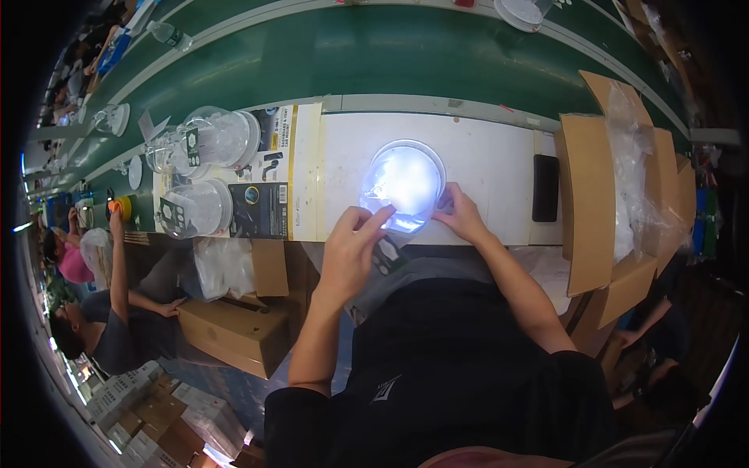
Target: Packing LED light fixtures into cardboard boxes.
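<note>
A glowing round lamp point(406, 181) with a clear rounded cover and a pale rim is at the near middle of the white work surface point(491, 148). Its glare washes out the detail inside. My left hand point(353, 248) is closed at the lamp's near left edge, with thumb and forefinger over the clear cover. On the lamp's right side, my right hand point(462, 214) grips the rim with bent fingers. Below the lamp, a small dark tag point(386, 253) hangs by my left fingers, partly hidden. To the left stand several similar unlit clear-covered lamps point(204, 209) with dark labels.
A black phone point(545, 189) lies on the right, beside an open cardboard box point(589, 195) holding clear plastic bags. Beyond the work surface runs a green conveyor belt point(374, 51). At left, a person point(129, 327) works near a closed carton point(234, 331); another person point(655, 335) is at lower right.
</note>
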Demonstrator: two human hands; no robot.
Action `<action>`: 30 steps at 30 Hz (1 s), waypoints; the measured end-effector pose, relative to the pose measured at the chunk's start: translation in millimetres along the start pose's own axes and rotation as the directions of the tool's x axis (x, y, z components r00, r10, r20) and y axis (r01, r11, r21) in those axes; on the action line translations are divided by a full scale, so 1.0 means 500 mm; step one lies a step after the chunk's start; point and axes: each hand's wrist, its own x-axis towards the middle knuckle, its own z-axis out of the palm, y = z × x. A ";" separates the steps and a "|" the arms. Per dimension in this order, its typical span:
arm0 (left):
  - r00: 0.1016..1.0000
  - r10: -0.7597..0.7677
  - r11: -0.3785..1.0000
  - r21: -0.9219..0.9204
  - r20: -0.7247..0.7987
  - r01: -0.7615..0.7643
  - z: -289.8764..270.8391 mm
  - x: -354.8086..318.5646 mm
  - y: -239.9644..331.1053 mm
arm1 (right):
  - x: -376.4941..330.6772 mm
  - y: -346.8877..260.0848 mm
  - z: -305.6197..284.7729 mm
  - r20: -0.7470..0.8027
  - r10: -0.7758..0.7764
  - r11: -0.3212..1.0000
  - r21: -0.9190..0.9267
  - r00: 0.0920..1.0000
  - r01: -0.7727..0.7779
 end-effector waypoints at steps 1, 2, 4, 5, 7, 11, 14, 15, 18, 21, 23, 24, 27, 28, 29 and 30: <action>1.000 -0.015 0.999 -0.030 0.014 0.016 0.009 -0.008 0.001 | 0.001 0.002 0.000 0.011 -0.003 1.000 0.011 1.000 0.003; 1.000 0.005 1.000 0.016 0.010 -0.005 0.016 -0.014 0.009 | 0.002 0.004 0.000 0.022 -0.006 1.000 0.021 1.000 0.006; 0.999 0.038 0.996 0.082 0.019 -0.040 0.038 -0.026 0.030 | 0.006 0.025 0.001 0.024 -0.023 0.997 0.079 0.999 0.021; 0.999 0.047 0.995 0.090 0.007 -0.047 0.050 -0.026 0.042 | 0.007 0.035 0.001 0.022 -0.037 0.989 0.143 0.999 0.034; 0.999 0.037 0.993 0.113 -0.031 -0.034 0.077 -0.036 0.055 | 0.012 0.022 0.001 0.054 -0.038 0.990 0.135 0.998 0.031; 0.978 0.101 0.962 0.268 -0.182 -0.049 0.112 -0.039 0.053 | 0.013 0.026 0.002 0.084 0.000 0.985 0.174 0.996 -0.015; 0.965 0.133 0.940 0.336 -0.227 -0.051 0.110 -0.040 0.060 | 0.009 0.021 -0.004 0.094 0.000 0.972 0.233 0.996 -0.022; 0.968 0.119 0.942 0.333 -0.222 -0.039 0.102 -0.043 0.064 | 0.005 0.012 -0.008 0.087 0.001 0.973 0.231 0.996 -0.021; 0.952 0.054 0.974 0.227 -0.301 0.017 0.070 -0.064 0.050 | -0.014 -0.026 -0.022 0.110 0.026 0.828 0.555 0.994 -0.083; 0.871 -0.318 0.948 -0.144 -0.376 0.284 0.016 -0.123 0.010 | -0.050 -0.109 -0.049 0.094 -0.035 0.712 0.701 0.995 -0.041; 0.792 -0.521 0.791 -0.530 -0.319 0.307 -0.012 -0.186 -0.059 | -0.078 -0.202 -0.063 0.025 -0.206 0.843 0.512 0.978 0.165; 0.779 -0.539 0.751 -0.601 -0.321 0.272 -0.030 -0.214 -0.083 | -0.087 -0.257 -0.074 0.005 -0.331 0.874 0.377 0.944 0.305; 0.790 -0.565 0.758 -0.527 -0.237 0.383 -0.066 -0.293 -0.133 | -0.110 -0.358 -0.067 -0.069 -0.669 0.741 0.024 0.740 0.671; 0.774 -0.593 0.730 -0.554 -0.221 0.401 -0.073 -0.311 -0.141 | -0.119 -0.391 -0.067 -0.024 -0.715 0.700 -0.021 0.699 0.714; 0.744 -0.620 0.702 -0.602 -0.251 0.381 -0.069 -0.323 -0.149 | -0.129 -0.419 -0.070 0.024 -0.755 0.653 -0.063 0.655 0.755; 0.746 -0.597 0.723 -0.600 -0.294 0.342 -0.064 -0.351 -0.179 | -0.136 -0.437 -0.070 0.050 -0.805 0.583 -0.121 0.591 0.804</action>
